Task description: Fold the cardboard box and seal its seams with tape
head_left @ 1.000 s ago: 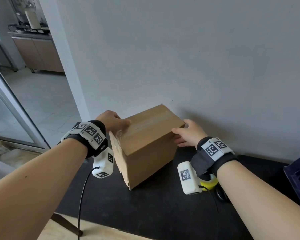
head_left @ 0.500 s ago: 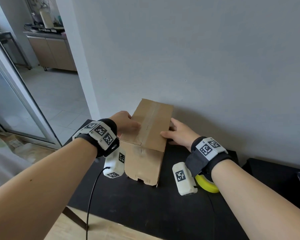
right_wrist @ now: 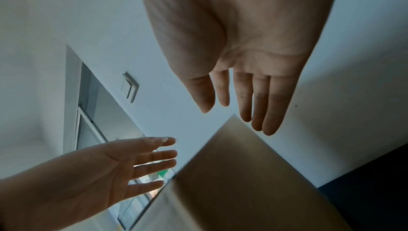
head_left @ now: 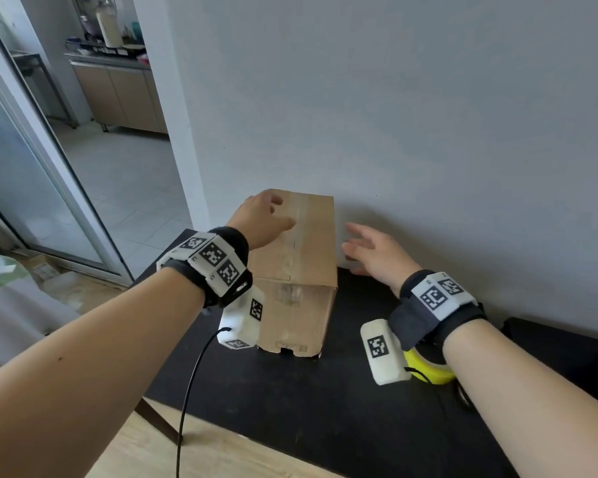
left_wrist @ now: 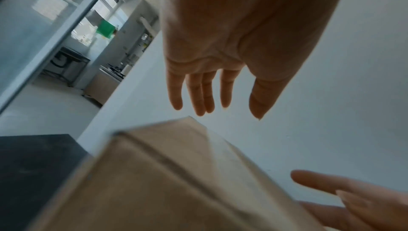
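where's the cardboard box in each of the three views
Head: cardboard box at centre, standing on the black table against the wall.
Left wrist: box fills the lower middle, blurred.
Right wrist: box at lower right.
Shared landmark: the left hand, open above the box in all three views.

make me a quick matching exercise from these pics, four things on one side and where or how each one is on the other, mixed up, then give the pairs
Things:
1. cardboard box
2. left hand
3. right hand
4. yellow tape roll

Places or states:
A. partly hidden under the right wrist, on the black table
B. fingers spread, off the box's right side, holding nothing
C. stands closed on the table near the wall, clear tape along its top seam
D. open above the box top, holding nothing

Pairs: 1-C, 2-D, 3-B, 4-A
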Demonstrator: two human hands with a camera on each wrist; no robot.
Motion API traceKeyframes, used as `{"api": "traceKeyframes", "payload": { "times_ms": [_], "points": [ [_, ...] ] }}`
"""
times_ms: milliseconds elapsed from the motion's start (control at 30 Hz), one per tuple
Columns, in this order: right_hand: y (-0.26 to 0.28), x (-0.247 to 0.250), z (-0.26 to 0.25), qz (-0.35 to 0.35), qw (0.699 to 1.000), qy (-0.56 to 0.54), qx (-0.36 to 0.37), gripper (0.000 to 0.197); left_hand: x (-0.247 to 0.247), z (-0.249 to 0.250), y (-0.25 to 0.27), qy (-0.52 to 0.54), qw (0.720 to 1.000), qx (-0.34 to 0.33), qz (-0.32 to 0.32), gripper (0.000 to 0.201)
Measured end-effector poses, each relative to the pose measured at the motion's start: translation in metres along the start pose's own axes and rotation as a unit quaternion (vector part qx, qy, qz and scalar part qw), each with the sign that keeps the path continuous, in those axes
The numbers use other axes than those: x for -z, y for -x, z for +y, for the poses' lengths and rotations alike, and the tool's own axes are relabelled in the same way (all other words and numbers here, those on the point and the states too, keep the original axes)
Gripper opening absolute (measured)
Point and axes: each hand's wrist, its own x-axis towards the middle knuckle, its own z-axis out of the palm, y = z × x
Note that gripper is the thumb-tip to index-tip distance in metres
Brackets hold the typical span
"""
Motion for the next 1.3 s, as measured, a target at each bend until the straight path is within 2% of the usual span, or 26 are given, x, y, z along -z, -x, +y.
{"api": "traceKeyframes", "payload": {
  "times_ms": [167,267,367,467,633,867,967,1033,1133,1233,1300],
  "points": [
    [0.025,0.053,0.032,0.071,0.996,-0.032,-0.045,0.026,-0.033,0.057,0.007,0.053,0.993,-0.109,-0.003,0.028],
    [0.047,0.081,0.063,0.121,0.988,-0.038,-0.083,0.018,-0.069,0.093,0.012,0.07,0.984,-0.159,-0.05,0.026],
    [0.073,0.101,0.095,0.157,0.978,-0.057,-0.123,0.018,-0.112,0.117,0.015,0.033,0.976,-0.184,-0.109,0.025],
    [0.095,0.116,0.123,0.192,0.966,-0.079,-0.156,0.018,-0.153,0.123,0.013,-0.002,0.972,-0.167,-0.168,0.026],
    [0.116,0.124,0.161,0.215,0.951,-0.103,-0.198,0.022,-0.213,0.104,-0.004,-0.076,0.963,-0.096,-0.242,0.029],
    [0.116,0.112,0.2,0.19,0.943,-0.124,-0.245,0.01,-0.276,0.075,-0.008,-0.168,0.934,-0.011,-0.315,0.061],
    [0.11,0.106,0.208,0.167,0.942,-0.133,-0.257,0.007,-0.292,0.067,-0.006,-0.183,0.923,0.01,-0.337,0.065],
    [0.105,0.103,0.211,0.161,0.943,-0.127,-0.26,0.006,-0.298,0.064,-0.006,-0.25,0.908,-0.021,-0.335,0.061],
    [0.097,0.099,0.213,0.161,0.943,-0.136,-0.258,0.007,-0.303,0.064,-0.005,-0.333,0.886,-0.082,-0.313,0.04],
    [0.091,0.098,0.21,0.173,0.944,-0.14,-0.245,0.011,-0.301,0.063,-0.007,-0.32,0.89,-0.063,-0.318,0.026],
    [0.089,0.1,0.207,0.223,0.937,-0.123,-0.238,0.014,-0.296,0.061,-0.007,-0.271,0.902,-0.024,-0.336,0.022]
  ]
}}
